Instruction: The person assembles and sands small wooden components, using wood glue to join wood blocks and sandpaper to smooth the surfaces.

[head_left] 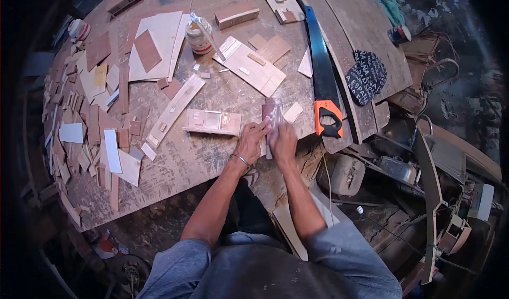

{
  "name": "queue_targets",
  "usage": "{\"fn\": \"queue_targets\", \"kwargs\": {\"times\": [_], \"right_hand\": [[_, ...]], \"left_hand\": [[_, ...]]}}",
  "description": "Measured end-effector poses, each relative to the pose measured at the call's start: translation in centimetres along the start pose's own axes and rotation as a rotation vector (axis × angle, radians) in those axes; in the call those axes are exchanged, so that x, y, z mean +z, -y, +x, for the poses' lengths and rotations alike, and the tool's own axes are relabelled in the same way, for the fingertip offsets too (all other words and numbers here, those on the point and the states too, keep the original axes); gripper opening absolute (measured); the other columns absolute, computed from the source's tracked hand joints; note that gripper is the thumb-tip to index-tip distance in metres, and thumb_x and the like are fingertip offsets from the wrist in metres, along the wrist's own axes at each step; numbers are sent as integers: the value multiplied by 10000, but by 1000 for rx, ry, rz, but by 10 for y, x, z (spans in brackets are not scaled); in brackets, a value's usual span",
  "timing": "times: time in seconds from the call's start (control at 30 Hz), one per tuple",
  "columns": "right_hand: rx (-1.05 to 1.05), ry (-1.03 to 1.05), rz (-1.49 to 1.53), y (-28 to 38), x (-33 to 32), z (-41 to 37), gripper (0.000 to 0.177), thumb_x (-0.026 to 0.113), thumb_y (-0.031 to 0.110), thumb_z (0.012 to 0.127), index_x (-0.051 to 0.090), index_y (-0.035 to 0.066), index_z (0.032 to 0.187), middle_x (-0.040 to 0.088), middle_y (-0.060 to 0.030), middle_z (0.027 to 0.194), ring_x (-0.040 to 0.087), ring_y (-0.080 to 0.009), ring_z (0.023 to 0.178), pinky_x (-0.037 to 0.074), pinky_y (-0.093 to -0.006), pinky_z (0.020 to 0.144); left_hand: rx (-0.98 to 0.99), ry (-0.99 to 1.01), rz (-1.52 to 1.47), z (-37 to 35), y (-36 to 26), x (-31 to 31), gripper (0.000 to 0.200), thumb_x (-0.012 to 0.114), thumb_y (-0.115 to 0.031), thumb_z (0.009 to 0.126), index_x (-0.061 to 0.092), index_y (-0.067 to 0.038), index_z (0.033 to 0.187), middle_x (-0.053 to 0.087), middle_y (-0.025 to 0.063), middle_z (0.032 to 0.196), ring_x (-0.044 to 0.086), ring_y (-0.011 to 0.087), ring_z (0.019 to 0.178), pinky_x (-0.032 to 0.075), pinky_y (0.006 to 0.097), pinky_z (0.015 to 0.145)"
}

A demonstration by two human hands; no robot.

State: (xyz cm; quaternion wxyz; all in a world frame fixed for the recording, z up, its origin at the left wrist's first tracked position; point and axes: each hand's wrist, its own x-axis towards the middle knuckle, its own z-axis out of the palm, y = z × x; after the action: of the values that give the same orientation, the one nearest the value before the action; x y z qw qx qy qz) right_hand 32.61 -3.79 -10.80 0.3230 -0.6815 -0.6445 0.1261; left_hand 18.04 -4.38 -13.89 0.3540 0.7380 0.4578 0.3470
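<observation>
At the table's front edge, my left hand has its fingers bent and pressed together on a flat reddish-brown piece that looks like sandpaper. Right beside it, my right hand is closed around a thin pale wooden strip, blurred by motion, lying along the brown piece. The fingertips of both hands nearly meet, and their exact grip is hidden. Left of my hands sits a small wooden box-like block with raised pieces on top. A small pale wood offcut lies just right of the strip.
A handsaw with an orange handle lies to the right. A glue jar with a brush stands behind a pale board. Scrap wood covers the left side. A round lettered cloth lies beyond the saw.
</observation>
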Motion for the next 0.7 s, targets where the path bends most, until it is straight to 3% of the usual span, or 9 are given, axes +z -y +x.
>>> {"fn": "queue_targets", "kwargs": {"times": [0.2,0.23,0.33,0.43,0.53,0.7], "right_hand": [[-6,26,-30,-8,12,22,149,654,4,833,630,-15,978,606,-254,915,624,-468,837,506,-531,726],[6,64,-64,-5,4,2,177,662,8,831,645,-17,1005,618,-260,929,638,-474,849,519,-525,731],[-15,-2,-48,-1,3,-6,154,676,-1,808,627,-16,953,610,-254,920,638,-471,843,520,-526,715],[-71,44,-127,-13,16,25,183,735,86,840,635,-8,960,607,-234,914,656,-445,802,539,-517,667],[-43,32,-118,-3,0,-18,186,740,59,802,615,-20,915,606,-239,922,645,-453,810,533,-510,675],[-103,55,-142,-15,16,14,177,735,66,819,622,-6,935,608,-231,915,648,-447,798,532,-514,660]], "left_hand": [[-38,19,5,0,-3,1,634,494,135,725,664,-19,1316,584,117,1469,541,382,1166,444,422,1087],[-34,-12,-33,-2,-7,0,589,489,164,788,664,-31,1316,573,138,1480,558,398,1176,447,412,1075],[2,-1,3,1,-2,2,591,485,164,772,657,-11,1310,563,138,1490,552,396,1153,449,417,1071],[-59,20,-2,-3,-7,0,620,478,169,751,660,-18,1313,556,132,1498,541,390,1166,442,418,1082],[-13,-12,-14,1,1,4,639,488,160,718,658,-11,1309,561,129,1489,534,387,1169,445,419,1083],[-56,40,-10,-8,-1,4,686,502,126,663,653,-13,1318,553,122,1493,514,394,1189,439,421,1095]]}}
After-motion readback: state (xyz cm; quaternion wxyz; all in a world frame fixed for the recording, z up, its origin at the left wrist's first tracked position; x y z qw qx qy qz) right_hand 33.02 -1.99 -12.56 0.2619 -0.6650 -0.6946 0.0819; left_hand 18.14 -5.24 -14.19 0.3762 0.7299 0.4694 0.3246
